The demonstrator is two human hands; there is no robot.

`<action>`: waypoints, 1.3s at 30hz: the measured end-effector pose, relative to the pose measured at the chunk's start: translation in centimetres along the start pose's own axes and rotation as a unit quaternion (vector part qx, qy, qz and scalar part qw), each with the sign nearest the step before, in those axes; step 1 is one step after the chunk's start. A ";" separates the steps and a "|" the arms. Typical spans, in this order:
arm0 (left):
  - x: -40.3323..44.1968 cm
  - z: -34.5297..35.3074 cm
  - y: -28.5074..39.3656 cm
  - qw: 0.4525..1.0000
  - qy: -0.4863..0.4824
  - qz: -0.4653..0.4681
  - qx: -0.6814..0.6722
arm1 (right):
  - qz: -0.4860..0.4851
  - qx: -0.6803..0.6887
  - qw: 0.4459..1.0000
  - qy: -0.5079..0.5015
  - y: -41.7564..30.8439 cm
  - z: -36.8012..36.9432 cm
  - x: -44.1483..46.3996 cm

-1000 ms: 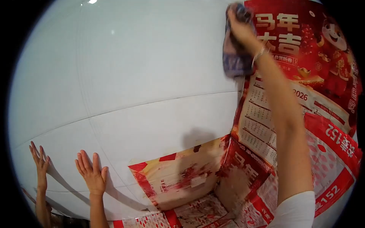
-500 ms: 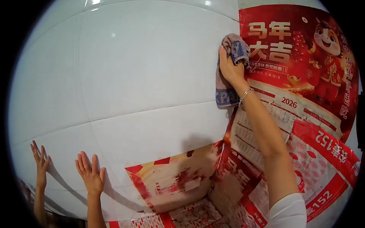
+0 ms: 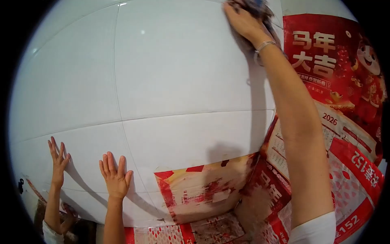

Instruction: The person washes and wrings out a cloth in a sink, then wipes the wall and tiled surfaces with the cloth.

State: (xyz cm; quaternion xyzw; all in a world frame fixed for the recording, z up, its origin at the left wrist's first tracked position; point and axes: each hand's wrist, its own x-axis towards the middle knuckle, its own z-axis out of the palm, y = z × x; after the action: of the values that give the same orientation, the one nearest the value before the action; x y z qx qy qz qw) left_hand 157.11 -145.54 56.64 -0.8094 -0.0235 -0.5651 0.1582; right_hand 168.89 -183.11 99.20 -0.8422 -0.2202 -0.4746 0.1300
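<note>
My right hand (image 3: 246,25), with a bracelet on its wrist, is closed on a pink-grey and blue towel (image 3: 266,16). It presses the towel against the white tiled wall (image 3: 187,73), high up and left of a red calendar poster (image 3: 315,53). Motion blurs the towel, and the top of the view cuts it off. Lower down, my left hand (image 3: 115,175) lies flat on the tiles, fingers spread and holding nothing. Farther left, another hand (image 3: 59,158), apparently another person's, also rests on the wall with its fingers apart.
A stained, torn poster (image 3: 207,191) covers the low wall by the corner. Red and white printed sheeting (image 3: 345,191) hangs at the right. More printed sheeting (image 3: 162,235) lies along the bottom. Part of a person (image 3: 75,229) shows at the lower left.
My right hand has moved the towel up the wall, away from the poster's lettering. The view has shifted, so the poster and both left-side hands appear farther right. My left hand stays on the tiles.
</note>
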 end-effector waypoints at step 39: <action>-15.7 -19.2 11.5 0.851 -0.163 -0.280 -0.413 | -0.146 0.043 0.988 0.015 -3.7 20.8 -28.0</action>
State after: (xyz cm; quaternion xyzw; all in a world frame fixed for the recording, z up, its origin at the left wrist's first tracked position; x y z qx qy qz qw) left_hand 136.50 -159.67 45.52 -0.8397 -0.0396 -0.4033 -0.3616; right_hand 169.81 -177.90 64.57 -0.7871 -0.3592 -0.4916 0.0987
